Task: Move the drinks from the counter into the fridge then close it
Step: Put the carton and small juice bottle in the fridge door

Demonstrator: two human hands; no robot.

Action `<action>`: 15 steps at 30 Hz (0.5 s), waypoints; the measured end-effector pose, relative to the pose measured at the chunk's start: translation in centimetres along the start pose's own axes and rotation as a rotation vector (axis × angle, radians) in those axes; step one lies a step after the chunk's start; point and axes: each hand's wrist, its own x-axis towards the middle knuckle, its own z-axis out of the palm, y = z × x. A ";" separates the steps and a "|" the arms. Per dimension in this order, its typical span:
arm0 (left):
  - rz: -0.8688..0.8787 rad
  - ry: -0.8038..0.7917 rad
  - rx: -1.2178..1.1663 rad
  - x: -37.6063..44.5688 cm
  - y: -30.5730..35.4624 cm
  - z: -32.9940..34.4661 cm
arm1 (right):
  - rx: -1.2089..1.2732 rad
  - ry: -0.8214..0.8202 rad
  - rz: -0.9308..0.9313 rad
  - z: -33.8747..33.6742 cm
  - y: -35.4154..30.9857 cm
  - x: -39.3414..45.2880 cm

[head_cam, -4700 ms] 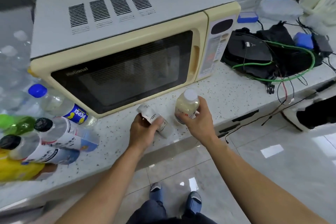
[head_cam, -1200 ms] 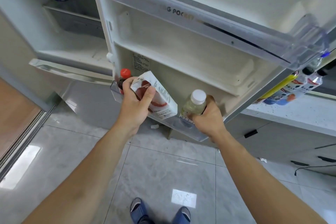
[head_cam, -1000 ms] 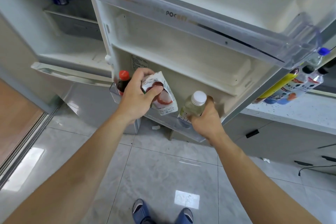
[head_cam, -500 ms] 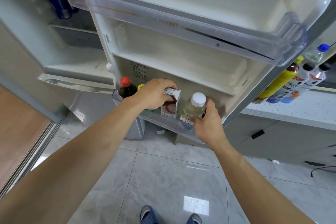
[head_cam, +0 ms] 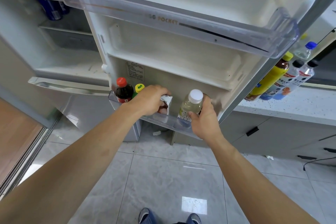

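— Hands now? Where are drinks?
— My left hand (head_cam: 151,99) holds the carton (head_cam: 166,104), my right hand (head_cam: 203,114) holds the pale bottle (head_cam: 190,106), both in the lowest door shelf (head_cam: 171,123).
— I should seat both flat before releasing; more bottles (head_cam: 278,80) wait on the desk (head_cam: 294,107) at right.

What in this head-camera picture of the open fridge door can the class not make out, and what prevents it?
- Carton front, head view: the left hand grips and covers it.
- Pale bottle label: the right hand and bottom door bin rim hide most of it.
- Sticker text: too small.
- Counter bottles: the door edge partly hides them, so no sure count.
- Blue cans: dim, blurred.
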 end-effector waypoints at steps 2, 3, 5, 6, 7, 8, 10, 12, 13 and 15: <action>0.009 0.016 -0.007 -0.2 0.1 0.1 | 0.004 -0.003 -0.004 -0.1 0.0 0.1; 0.011 0.025 -0.011 -0.3 0.1 0.1 | 0.006 -0.011 -0.003 -0.2 -0.1 0.2; 0.009 0.041 -0.024 -0.4 0.2 0.2 | 0.008 -0.042 0.000 -0.5 -0.2 0.4; 0.007 0.045 -0.032 -0.4 0.2 0.2 | 0.010 -0.060 0.000 -0.6 -0.3 0.5; 0.005 0.047 -0.036 -0.4 0.2 0.2 | 0.011 -0.077 0.003 -0.6 -0.4 0.5; 0.005 0.044 -0.032 -0.4 0.1 0.1 | 0.008 -0.088 0.008 -0.7 -0.5 0.5; 0.012 0.028 -0.007 -0.4 0.1 0.3 | 0.001 -0.096 0.015 -0.8 -0.5 0.5; 0.025 0.022 -0.019 -0.5 -0.1 0.5 | 0.007 -0.088 0.013 -0.7 -0.4 0.5; 0.040 0.028 -0.041 -0.6 -0.2 0.6 | 0.013 -0.079 0.011 -0.6 -0.3 0.4; 0.100 0.096 -0.083 -1.2 -0.2 1.2 | 0.014 -0.045 -0.018 -0.3 -0.2 0.2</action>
